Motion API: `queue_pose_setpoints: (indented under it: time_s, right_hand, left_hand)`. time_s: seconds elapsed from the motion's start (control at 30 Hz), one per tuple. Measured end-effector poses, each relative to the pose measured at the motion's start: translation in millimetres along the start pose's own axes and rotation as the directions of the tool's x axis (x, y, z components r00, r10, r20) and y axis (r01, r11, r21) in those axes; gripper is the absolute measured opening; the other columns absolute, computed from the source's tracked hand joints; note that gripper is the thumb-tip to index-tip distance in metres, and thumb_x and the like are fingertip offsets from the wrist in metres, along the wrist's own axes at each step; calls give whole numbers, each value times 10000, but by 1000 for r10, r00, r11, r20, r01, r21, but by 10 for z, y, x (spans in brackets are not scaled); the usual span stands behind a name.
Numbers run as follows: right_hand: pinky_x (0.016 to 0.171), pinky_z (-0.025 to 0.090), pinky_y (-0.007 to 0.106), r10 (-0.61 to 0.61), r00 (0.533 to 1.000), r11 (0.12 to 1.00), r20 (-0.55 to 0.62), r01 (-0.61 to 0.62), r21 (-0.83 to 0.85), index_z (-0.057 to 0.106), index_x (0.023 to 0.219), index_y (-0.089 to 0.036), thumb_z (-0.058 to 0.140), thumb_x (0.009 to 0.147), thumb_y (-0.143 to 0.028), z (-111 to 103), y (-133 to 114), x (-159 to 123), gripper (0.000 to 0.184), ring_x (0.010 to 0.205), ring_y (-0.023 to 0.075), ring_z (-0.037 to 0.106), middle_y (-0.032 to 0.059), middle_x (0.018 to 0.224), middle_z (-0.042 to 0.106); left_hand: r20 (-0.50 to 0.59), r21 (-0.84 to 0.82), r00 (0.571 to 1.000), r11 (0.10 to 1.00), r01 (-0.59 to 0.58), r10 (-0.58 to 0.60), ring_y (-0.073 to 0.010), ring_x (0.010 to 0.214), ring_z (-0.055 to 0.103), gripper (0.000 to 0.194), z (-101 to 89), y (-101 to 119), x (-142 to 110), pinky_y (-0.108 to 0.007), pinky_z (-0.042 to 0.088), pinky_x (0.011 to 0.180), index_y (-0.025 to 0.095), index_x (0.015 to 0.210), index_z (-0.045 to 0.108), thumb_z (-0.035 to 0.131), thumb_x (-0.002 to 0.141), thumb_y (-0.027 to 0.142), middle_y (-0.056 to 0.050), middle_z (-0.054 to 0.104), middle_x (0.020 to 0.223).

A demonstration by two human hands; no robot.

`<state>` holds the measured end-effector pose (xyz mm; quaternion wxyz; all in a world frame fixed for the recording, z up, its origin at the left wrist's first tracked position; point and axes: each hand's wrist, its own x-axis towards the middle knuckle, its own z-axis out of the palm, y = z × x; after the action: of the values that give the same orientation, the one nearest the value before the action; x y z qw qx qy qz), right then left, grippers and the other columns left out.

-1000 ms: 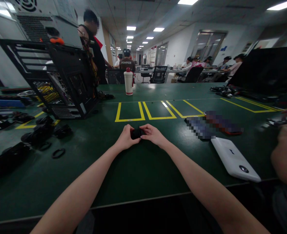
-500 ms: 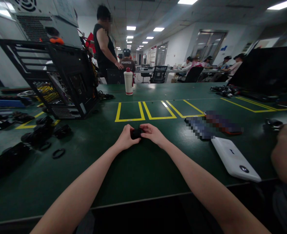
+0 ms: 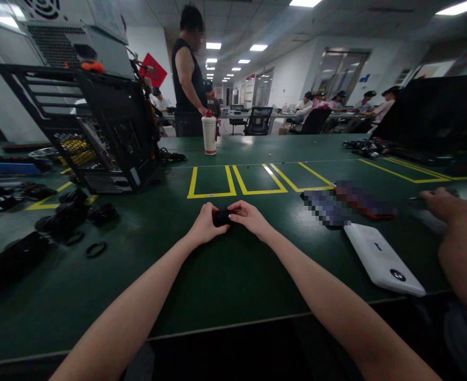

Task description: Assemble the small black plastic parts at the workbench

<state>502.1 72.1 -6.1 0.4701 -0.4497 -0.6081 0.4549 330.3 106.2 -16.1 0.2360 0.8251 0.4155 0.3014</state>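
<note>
Between my hands, just above or on the green tabletop, is a small black rounded part (image 3: 222,217); its exact kind is hard to make out. My left hand (image 3: 206,225) is closed around its left side, thumb in front and fingers behind. The fingertips of my right hand (image 3: 246,216) pinch the part's right edge. To the left on the table lie two black rings (image 3: 96,249) and several dark, chunky black pieces (image 3: 100,213).
An open black computer case (image 3: 110,137) stands at left. Ahead are a white bottle (image 3: 209,135) and yellow tape outlines (image 3: 212,196). Phones and a white power bank-like slab (image 3: 382,256) lie at right. Another person's hand (image 3: 442,203) reaches in from the right edge.
My hands stay nearly in place, with the right fingers shifting slightly on the black part. The neighbour's hand at right has moved forward over the table. A standing person behind has shifted right.
</note>
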Motion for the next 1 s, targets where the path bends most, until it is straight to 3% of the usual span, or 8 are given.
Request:
queue_pose_setpoints:
  time_s: [0.13, 0.27, 0.5, 0.7, 0.83, 1.0]
  right_hand:
    - [930, 357, 387, 58, 998, 998, 3, -58, 13, 494, 1023, -199, 597, 648, -151, -18, 54, 4, 392, 1034, 159, 491, 45, 1087, 521]
    - [918, 370, 382, 15, 998, 1000, 60, -16, 9, 502, 981, -198, 610, 619, -116, -27, 17, -33, 386, 1029, 158, 493, 29, 1056, 528]
    - [868, 407, 358, -1, 1000, 1000, 13, 0, 24, 528, 803, -168, 556, 687, -204, -11, -45, -35, 125, 934, 140, 539, 28, 1025, 536]
    - [901, 385, 357, 68, 997, 994, -22, -66, 87, 504, 985, -186, 603, 636, -141, -15, 2, 6, 366, 986, 144, 516, 45, 1042, 547]
    - [918, 370, 374, 88, 996, 994, 21, -90, 68, 520, 989, -181, 587, 655, -147, -28, 14, -4, 342, 1005, 155, 510, 50, 1045, 553]
    - [898, 391, 370, 9, 999, 1000, 52, -10, 30, 511, 928, -189, 612, 613, -118, -31, 3, -36, 339, 983, 153, 522, 17, 991, 558]
  left_hand:
    - [-1, -8, 1000, 1000, 7, -7, -147, 760, 474, 416, 5, 14, -4, -304, 426, 653, 171, 881, 400, 618, 592, 376, -30, 443, 886]
    - [-7, -5, 1000, 1000, 6, -6, -147, 758, 470, 400, 1, 32, -4, -306, 425, 654, 170, 866, 403, 614, 595, 375, -28, 442, 877]
    - [-2, -17, 1000, 1000, 12, -12, -146, 745, 472, 410, -6, 24, -4, -301, 428, 635, 172, 863, 403, 623, 584, 375, -27, 441, 876]
    - [-13, -10, 1000, 1000, 11, -11, -155, 771, 476, 409, 15, 18, 1, -316, 428, 662, 170, 871, 403, 627, 582, 353, -27, 442, 873]
    - [-8, -4, 1000, 1000, 12, -12, -154, 770, 479, 411, 21, 13, 4, -311, 429, 658, 172, 875, 397, 624, 587, 359, -30, 444, 884]
    - [-17, 16, 1000, 1000, -4, 5, -154, 775, 477, 400, 15, 8, -3, -303, 426, 662, 173, 867, 396, 613, 596, 373, -27, 447, 872]
